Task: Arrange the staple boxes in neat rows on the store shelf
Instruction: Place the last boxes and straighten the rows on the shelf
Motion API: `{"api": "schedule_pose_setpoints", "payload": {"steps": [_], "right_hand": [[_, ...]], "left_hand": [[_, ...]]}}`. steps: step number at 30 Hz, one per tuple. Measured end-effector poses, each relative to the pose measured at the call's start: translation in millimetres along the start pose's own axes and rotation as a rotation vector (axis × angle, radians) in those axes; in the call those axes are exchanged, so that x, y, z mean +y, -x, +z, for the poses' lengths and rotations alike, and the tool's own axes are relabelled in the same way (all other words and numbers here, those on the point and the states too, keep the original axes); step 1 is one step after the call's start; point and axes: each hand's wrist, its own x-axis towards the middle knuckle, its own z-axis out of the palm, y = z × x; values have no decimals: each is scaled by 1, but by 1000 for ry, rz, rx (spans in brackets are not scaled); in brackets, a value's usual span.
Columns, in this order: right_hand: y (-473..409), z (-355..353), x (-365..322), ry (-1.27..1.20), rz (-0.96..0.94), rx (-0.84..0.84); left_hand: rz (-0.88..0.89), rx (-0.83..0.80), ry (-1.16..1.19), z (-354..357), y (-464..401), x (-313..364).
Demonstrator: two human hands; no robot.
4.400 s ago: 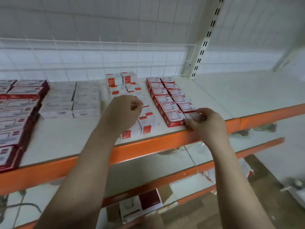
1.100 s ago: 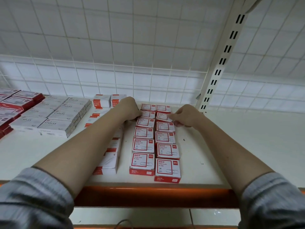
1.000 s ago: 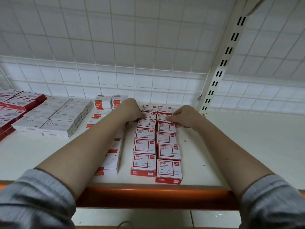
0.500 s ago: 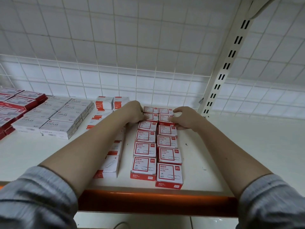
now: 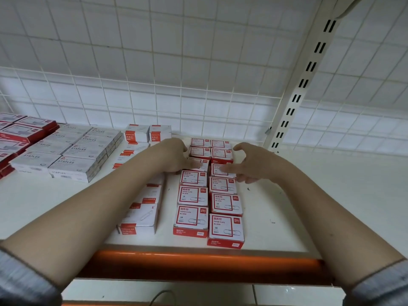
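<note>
Two rows of small red-and-white boxes (image 5: 192,195) run from the shelf's front edge to the back mesh. My left hand (image 5: 176,156) rests on the left row about midway back, fingertips touching a box (image 5: 198,162). My right hand (image 5: 249,165) lies over the right row, straight fingers touching a box (image 5: 217,169), thumb raised. The front right box (image 5: 225,230) sits a little farther forward than its neighbour (image 5: 191,219). My left forearm partly covers a row of white-and-red boxes (image 5: 141,217) to the left.
Grey boxes marked STAPLES (image 5: 75,149) are stacked at the left, with red boxes (image 5: 19,133) beyond them. The white shelf (image 5: 309,195) has an orange front rail (image 5: 198,259). A wire mesh backs it and a slotted upright (image 5: 302,85) stands at the back right.
Both hands have drawn back from the rear boxes toward me, down the two rows. My right hand has opened with fingers spread. The camera has tilted slightly.
</note>
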Motion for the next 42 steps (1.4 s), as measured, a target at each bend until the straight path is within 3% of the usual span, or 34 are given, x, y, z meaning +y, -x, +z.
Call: {"api": "schedule_pose_setpoints", "payload": {"steps": [11, 22, 29, 35, 42], "right_hand": [[-6, 15, 6, -63, 20, 122], [-7, 14, 10, -70, -4, 129], [9, 11, 13, 79, -32, 147], [30, 19, 4, 22, 22, -10], [31, 30, 6, -47, 6, 36]], "left_hand": [[25, -53, 8, 7, 1, 8], [55, -54, -85, 5, 2, 11], [70, -23, -108, 2, 16, 11], [54, 33, -129, 0, 33, 4], [98, -51, -52, 9, 38, 1]]}}
